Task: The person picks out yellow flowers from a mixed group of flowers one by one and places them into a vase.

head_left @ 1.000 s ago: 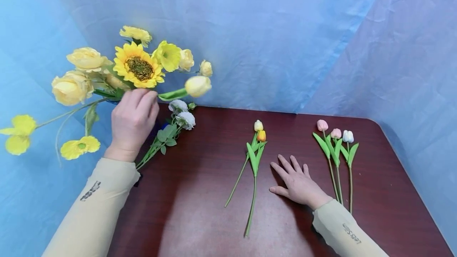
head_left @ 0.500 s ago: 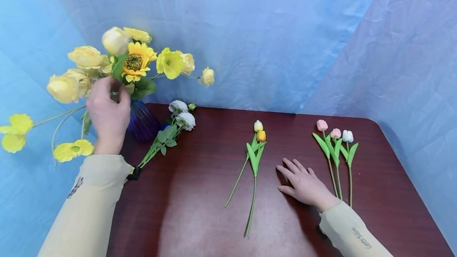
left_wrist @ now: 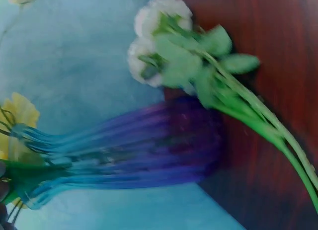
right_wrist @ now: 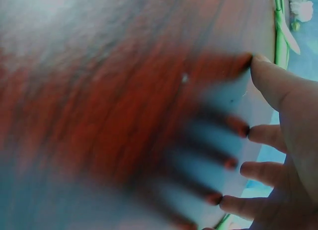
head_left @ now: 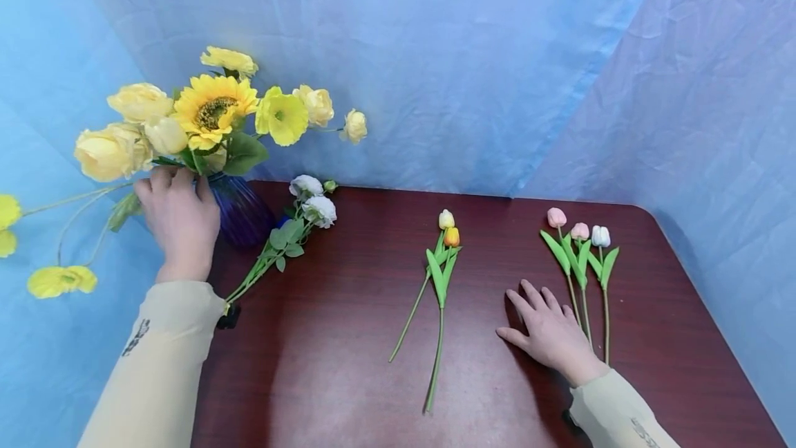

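At the mouth of a blue-purple ribbed glass vase [head_left: 241,209], my left hand [head_left: 182,220] pinches the green stem of a pale yellow tulip [head_left: 166,135]; its fingertips are mostly hidden. In the left wrist view, green stem and leaf [left_wrist: 35,181] run into the neck of the vase [left_wrist: 149,145]. The vase bears a sunflower [head_left: 214,110], yellow poppies [head_left: 282,117] and cream roses [head_left: 104,154]. My right hand [head_left: 556,334] rests on the table, fingers spread, holding nothing, just left of the pink and white tulips. Its fingertips meet the tabletop in the right wrist view.
White roses [head_left: 320,211] with green stems lie beside the vase. A cream and an orange tulip [head_left: 452,236] lie mid-table. Pink tulips [head_left: 580,231] and a white tulip [head_left: 600,236] lie at the right. Blue cloth [head_left: 423,75] hangs behind the dark red table [head_left: 348,310].
My left hand swung the tulip from the right of the sunflower to its left, then lowered it into the vase. My right hand slid a little rightward.
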The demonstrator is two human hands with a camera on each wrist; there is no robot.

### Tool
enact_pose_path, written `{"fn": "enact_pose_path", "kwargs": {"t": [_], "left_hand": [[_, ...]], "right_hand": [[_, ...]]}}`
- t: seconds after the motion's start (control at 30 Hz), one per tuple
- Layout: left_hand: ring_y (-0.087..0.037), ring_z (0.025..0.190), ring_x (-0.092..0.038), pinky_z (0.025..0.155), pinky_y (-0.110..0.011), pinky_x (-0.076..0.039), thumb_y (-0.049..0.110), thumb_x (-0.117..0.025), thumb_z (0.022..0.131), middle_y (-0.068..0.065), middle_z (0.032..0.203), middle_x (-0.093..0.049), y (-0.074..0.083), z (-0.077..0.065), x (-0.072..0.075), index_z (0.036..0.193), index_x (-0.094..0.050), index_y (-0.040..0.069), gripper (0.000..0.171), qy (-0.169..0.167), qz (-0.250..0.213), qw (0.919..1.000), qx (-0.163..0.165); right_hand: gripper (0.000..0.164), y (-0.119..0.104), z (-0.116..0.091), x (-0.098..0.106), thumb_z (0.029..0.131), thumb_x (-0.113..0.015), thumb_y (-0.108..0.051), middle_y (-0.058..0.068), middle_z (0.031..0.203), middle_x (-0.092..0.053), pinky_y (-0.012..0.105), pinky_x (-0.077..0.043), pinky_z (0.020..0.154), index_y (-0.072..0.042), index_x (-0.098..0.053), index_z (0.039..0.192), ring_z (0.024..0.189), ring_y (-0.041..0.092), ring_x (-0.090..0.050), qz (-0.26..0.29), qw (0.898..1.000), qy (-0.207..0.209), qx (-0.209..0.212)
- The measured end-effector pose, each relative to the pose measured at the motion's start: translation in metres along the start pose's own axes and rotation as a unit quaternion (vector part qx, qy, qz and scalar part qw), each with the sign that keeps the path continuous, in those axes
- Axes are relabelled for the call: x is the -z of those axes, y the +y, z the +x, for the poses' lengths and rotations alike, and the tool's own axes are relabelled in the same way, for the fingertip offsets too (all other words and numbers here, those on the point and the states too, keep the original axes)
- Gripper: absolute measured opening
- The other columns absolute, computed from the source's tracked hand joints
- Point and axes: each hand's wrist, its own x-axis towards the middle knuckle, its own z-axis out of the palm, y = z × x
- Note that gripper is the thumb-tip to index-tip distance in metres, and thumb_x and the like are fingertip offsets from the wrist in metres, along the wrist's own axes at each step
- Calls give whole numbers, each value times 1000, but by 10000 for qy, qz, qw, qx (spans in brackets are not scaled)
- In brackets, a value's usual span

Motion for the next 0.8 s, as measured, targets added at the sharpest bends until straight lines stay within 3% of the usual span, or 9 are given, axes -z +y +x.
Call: {"fn": "enact_pose_path", "kwargs": {"t": [0.1, 0.23, 0.3, 0.4, 0.5, 0.6, 0.7, 0.8], "left_hand": [[-51, 99, -40, 89, -59, -29, 8, -49, 104, -36, 109, -55, -2, -7, -2, 107, -69, -15, 31, -33, 68, 9999, 76], [-46, 106, -36, 84, -56, -34, 12, -53, 101, -30, 123, -41, 3, -26, -5, 127, -57, -8, 33, -276, -225, 9951, 925], [-46, 109, -34, 85, -55, -37, 13, -56, 97, -28, 124, -36, 7, -40, -9, 125, -50, -4, 33, -312, -380, 9917, 1191], [-50, 106, -35, 89, -57, -34, 9, -60, 90, -30, 117, -40, 12, -66, -17, 113, -48, -6, 30, -477, -505, 9939, 851], [-53, 102, -39, 92, -58, -32, 8, -61, 87, -30, 111, -50, 22, -93, -25, 108, -56, -7, 26, -1124, -524, 9919, 280], [-49, 100, -48, 87, -56, -41, 12, -62, 91, -23, 108, -60, 39, -116, -33, 110, -64, -1, 23, -2188, -462, 9747, -38], [-40, 98, -58, 78, -54, -50, 18, -64, 95, -14, 105, -67, 60, -134, -41, 109, -68, 6, 20, -3179, -324, 9474, -160], [-33, 92, -65, 71, -52, -54, 25, -65, 96, -6, 98, -69, 83, -146, -50, 105, -69, 11, 17, -3880, -254, 9211, -196]], "right_hand": [[76, 4, -2, -1, 90, -70, -57, 24, 156, -40, 76, -36, 99, -11, -53, 148, 137, 55, -39, 18, 9999, -6, -152], [78, 7, -5, -2, 90, -69, -59, 26, 155, -40, 76, -36, 99, -10, -53, 148, 136, 57, -39, 30, 9996, 27, -272], [78, 8, -7, -2, 90, -70, -58, 27, 155, -40, 75, -36, 100, -9, -53, 148, 135, 57, -39, 35, 9995, 20, -315], [78, 8, -8, -2, 90, -70, -59, 27, 153, -42, 75, -38, 99, -9, -53, 147, 134, 57, -40, 32, 9995, 30, -324], [77, 7, -9, -1, 90, -70, -58, 27, 152, -43, 74, -39, 99, -9, -54, 146, 134, 57, -41, 10, 9995, 41, -321], [77, 5, -10, 0, 90, -71, -58, 27, 152, -44, 74, -39, 98, -9, -54, 146, 133, 57, -41, 1, 9994, 37, -330], [76, 5, -10, 0, 90, -71, -57, 28, 151, -44, 75, -38, 98, -9, -54, 146, 133, 57, -40, -3, 9994, 5, -352], [77, 5, -11, 0, 90, -71, -57, 28, 151, -44, 75, -38, 98, -8, -54, 146, 133, 58, -40, 4, 9994, 4, -358]]}}
